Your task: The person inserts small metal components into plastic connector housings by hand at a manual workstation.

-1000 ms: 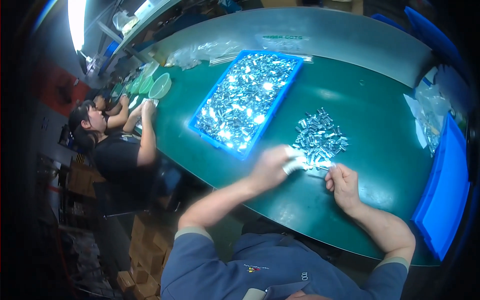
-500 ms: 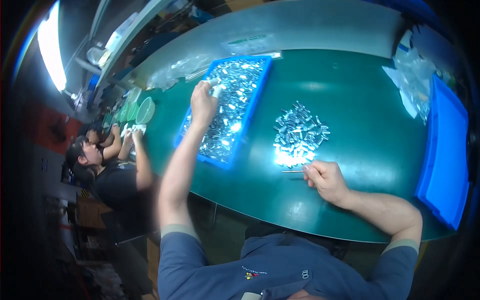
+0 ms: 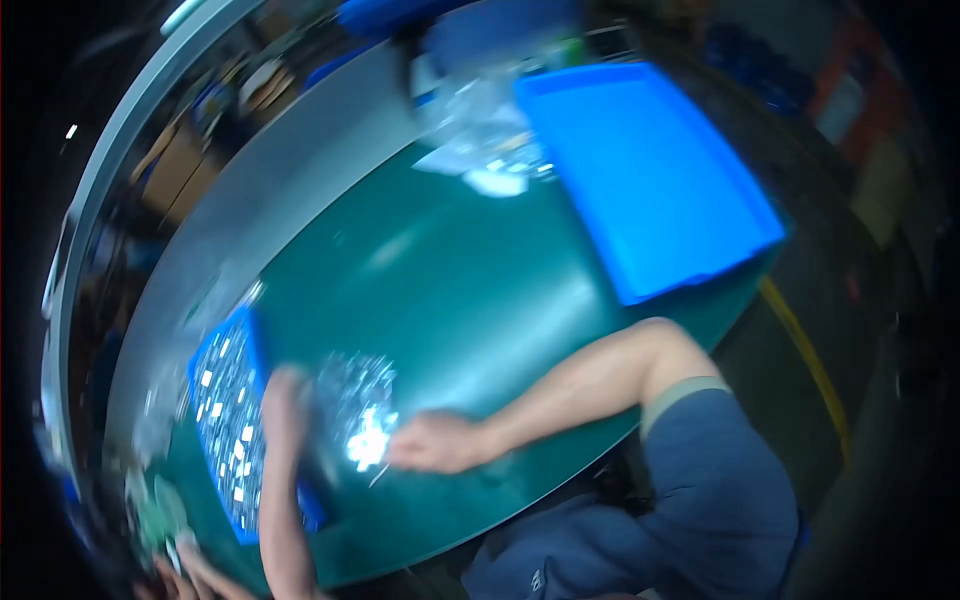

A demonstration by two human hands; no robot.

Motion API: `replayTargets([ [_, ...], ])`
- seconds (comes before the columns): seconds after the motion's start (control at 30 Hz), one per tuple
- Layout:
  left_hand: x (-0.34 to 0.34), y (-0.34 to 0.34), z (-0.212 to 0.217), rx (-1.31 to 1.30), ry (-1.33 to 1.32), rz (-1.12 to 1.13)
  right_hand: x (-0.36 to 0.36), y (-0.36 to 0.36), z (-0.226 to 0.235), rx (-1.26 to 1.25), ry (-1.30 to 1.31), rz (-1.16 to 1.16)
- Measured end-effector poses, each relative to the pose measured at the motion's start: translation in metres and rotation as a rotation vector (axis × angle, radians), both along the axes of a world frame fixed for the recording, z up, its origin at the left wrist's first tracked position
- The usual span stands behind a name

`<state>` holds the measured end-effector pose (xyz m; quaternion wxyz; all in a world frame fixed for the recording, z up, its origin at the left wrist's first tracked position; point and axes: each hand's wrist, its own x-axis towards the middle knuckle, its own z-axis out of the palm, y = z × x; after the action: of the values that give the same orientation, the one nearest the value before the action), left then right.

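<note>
My right hand [image 3: 437, 442] is closed at the near side of a loose pile of small shiny metal parts [image 3: 360, 385]. A thin metal rod [image 3: 379, 477] sticks out from its fingertips. My left hand [image 3: 287, 395] is smeared by motion over the right edge of a blue tray [image 3: 200, 372], between the tray and the pile. Whether its fingers hold anything does not show. Many small metal pieces [image 3: 232, 425] fill that tray.
A larger blue tray [image 3: 655, 185] with nothing in it lies at the right end of the green table [image 3: 450, 270]. Clear plastic bags [image 3: 480, 120] lie beside it at the back. Another person's hands [image 3: 190, 572] work near a green bowl [image 3: 160, 515] at lower left.
My view has swung to the right, so the table appears turned. My left hand has moved from over the filled tray toward the pile. My right hand still grips the rod.
</note>
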<state>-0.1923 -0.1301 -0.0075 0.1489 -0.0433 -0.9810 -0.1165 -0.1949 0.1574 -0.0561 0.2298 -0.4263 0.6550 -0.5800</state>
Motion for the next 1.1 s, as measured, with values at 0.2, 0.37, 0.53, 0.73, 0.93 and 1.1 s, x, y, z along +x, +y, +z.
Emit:
replayTargets([
  [0.2,0.07,0.042,0.012,0.616,-0.039,0.113,0.0,0.006,0.01,-0.043,-0.042,0.036],
  [0.37,0.12,0.089,-0.004,1.181,-0.064,0.414,-0.008,-0.002,-0.005,-0.062,-0.233,-0.01],
  [0.53,0.129,0.11,-0.024,1.563,0.033,0.404,-0.02,0.011,0.014,0.021,-0.371,-0.026],
  [0.73,0.149,0.112,-0.037,1.636,0.094,0.341,-0.01,0.002,0.006,0.063,-0.352,0.016],
  [0.93,0.137,0.133,-0.036,1.627,0.123,0.323,-0.011,0.009,0.011,0.084,-0.315,-0.006],
  [1.1,0.14,0.131,-0.033,1.462,0.116,0.343,-0.008,-0.001,0.011,0.024,-0.278,-0.012],
])
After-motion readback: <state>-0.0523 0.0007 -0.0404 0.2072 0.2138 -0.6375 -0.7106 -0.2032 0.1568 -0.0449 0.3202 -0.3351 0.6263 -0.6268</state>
